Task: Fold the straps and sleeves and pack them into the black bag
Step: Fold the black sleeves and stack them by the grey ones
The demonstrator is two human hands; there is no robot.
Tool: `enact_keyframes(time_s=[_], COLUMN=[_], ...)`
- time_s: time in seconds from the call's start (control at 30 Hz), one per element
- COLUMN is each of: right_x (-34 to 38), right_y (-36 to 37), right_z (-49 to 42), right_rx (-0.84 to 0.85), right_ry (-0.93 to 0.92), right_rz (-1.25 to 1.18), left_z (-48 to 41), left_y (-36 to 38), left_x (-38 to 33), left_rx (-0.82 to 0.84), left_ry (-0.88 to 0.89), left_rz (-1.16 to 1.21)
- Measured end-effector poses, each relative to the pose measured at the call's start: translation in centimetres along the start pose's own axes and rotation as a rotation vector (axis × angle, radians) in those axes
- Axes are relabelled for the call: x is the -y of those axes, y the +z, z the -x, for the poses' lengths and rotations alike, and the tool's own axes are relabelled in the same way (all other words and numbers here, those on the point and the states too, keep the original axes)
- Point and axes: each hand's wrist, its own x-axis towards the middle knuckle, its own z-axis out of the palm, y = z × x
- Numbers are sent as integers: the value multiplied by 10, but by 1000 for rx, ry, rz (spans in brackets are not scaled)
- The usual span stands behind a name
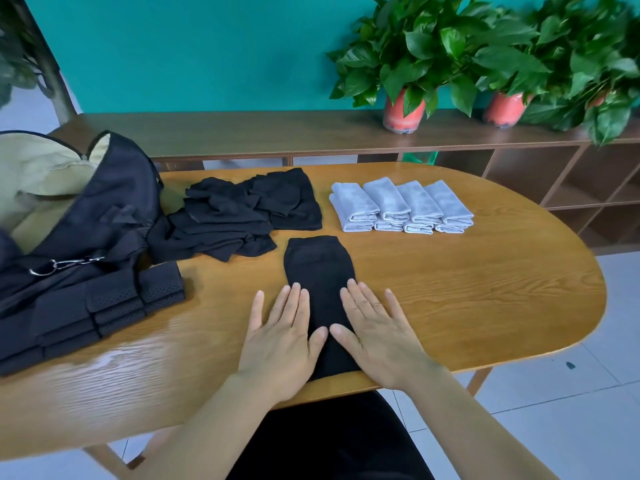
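Observation:
A black sleeve (317, 268) lies flat and lengthwise on the wooden table (467, 299), reaching the near edge. My left hand (282, 337) and my right hand (375, 336) press flat on its near half, fingers straight and spread, thumbs almost touching. Behind it sits a loose pile of black sleeves (239, 216). Folded grey sleeves (401, 207) stand in neat rows at the back right. Folded black perforated straps (114, 306) are stacked at the left. The black bag (104, 209) stands open at the far left, showing its beige lining.
A low wooden shelf (277, 133) runs behind the table against a teal wall, with two potted plants (405, 109) in red pots on it. A metal clip (65, 263) hangs from the bag's strap. White floor tiles lie to the right.

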Motion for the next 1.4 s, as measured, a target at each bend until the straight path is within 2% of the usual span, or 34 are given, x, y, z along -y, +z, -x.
enact_keyframes(time_s=[0.23, 0.4, 0.53, 0.63, 0.73, 0.87, 0.97, 1.17, 1.3, 1.4], right_x=[-12, -25, -22, -11, 2, 2, -3, -4, -2, 0], right_y=[-2, -9, -19, -21, -18, -9, -8, -3, 1, -5], right_z=[6, 13, 25, 34, 41, 44, 41, 36, 27, 15], right_rx=[4, -15, -236, -405, -374, -245, -212, -245, -400, -405], right_ry=[33, 99, 23, -106, -171, -192, -200, -188, 0, 179], right_rz=[47, -93, -255, -342, -410, -378, -367, -371, -602, -809], left_z=[4, 3, 10, 25, 32, 30, 26, 19, 16, 6], left_y=[-4, -6, -19, -30, -26, -18, -13, -13, -13, -19], left_x=[16, 33, 32, 20, 16, 18, 19, 27, 23, 20], left_rx=[36, -3, -261, -187, -158, -244, -272, -253, -278, -276], left_ry=[36, 46, 146, 270, 330, 308, 332, 213, 68, -27], left_rz=[-60, -74, 165, 266, 212, 195, 163, 240, 390, 477])
